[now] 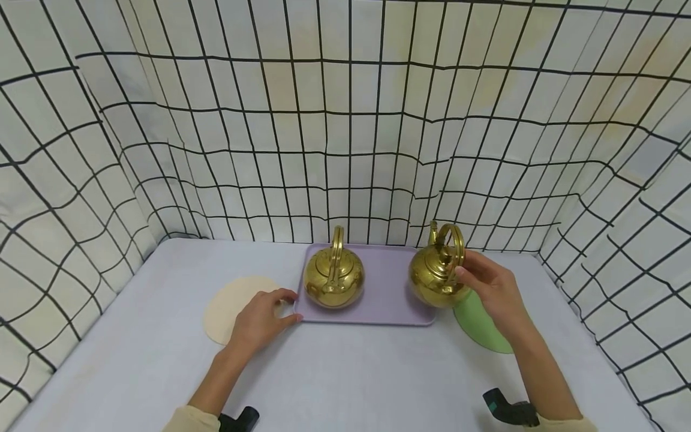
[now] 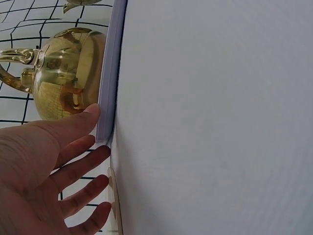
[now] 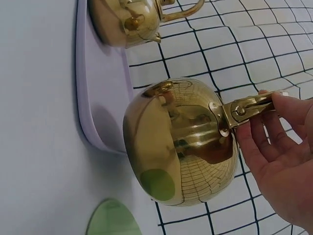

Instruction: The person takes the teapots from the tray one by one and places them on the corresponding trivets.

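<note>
On the right, my right hand [image 1: 493, 288] grips the handle of a shiny brass teapot [image 1: 436, 276]. In the right wrist view, that teapot [image 3: 181, 142] hangs above the surface, its handle between thumb and fingers. A second brass teapot [image 1: 333, 277] stands on the left half of a lilac tray [image 1: 385, 294], handle upright. My left hand [image 1: 263, 318] is at the tray's near left corner, thumb and fingers spread. Seen from the left wrist, its thumb tip lies right at the tray's rim [image 2: 108, 88], with the other fingers loosely extended beside the corner.
A cream round mat [image 1: 229, 309] lies left of the tray, partly behind my left hand. The green round mat [image 1: 483, 327] lies to the right, partly under the held teapot and hand in view. White cloth walls with a black grid [image 1: 351, 132] enclose the table's back and sides.
</note>
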Tool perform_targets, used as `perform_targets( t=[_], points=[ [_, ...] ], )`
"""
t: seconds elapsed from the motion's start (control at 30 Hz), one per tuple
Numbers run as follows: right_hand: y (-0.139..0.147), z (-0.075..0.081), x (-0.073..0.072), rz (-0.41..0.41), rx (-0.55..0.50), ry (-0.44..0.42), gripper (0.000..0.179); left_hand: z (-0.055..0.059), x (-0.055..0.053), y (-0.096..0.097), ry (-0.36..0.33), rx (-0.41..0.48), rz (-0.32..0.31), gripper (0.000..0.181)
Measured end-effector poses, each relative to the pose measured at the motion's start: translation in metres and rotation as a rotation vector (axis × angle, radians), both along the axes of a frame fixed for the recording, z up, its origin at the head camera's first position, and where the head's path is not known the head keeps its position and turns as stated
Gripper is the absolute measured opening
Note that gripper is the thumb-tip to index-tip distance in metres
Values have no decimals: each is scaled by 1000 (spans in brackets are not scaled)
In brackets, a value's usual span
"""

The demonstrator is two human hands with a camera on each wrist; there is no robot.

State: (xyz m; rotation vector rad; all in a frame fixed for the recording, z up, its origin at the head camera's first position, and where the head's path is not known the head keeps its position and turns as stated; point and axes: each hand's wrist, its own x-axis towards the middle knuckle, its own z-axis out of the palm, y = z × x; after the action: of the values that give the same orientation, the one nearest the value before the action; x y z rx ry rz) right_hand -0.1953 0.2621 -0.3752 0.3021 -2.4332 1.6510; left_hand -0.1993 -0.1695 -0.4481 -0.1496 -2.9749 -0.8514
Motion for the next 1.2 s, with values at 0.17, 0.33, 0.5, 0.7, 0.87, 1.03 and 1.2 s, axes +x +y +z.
perform_targets(
  t=[0.17,0.33,0.5,0.7,0.87,1.03,1.2],
  points=[
    [13,-2,4,-20,41,0,45,0,1,-2,3,0,-6,41],
    [25,-5,8,-36,86,-5,45,1,1,-2,2,-4,-4,40],
    [37,-6,12,-64,126,-17,46,2,0,-3,0,-6,-5,41],
    [49,-6,18,-89,167,-22,47,2,0,-2,-2,-1,-9,40],
    [56,-7,23,-96,170,-21,47,1,0,-1,0,5,-9,40],
    [63,-9,26,-95,168,-16,47,-2,-2,-2,9,7,-12,42],
    [74,-11,29,-109,187,-52,47,-3,-3,-3,9,6,-15,42]
  ],
)
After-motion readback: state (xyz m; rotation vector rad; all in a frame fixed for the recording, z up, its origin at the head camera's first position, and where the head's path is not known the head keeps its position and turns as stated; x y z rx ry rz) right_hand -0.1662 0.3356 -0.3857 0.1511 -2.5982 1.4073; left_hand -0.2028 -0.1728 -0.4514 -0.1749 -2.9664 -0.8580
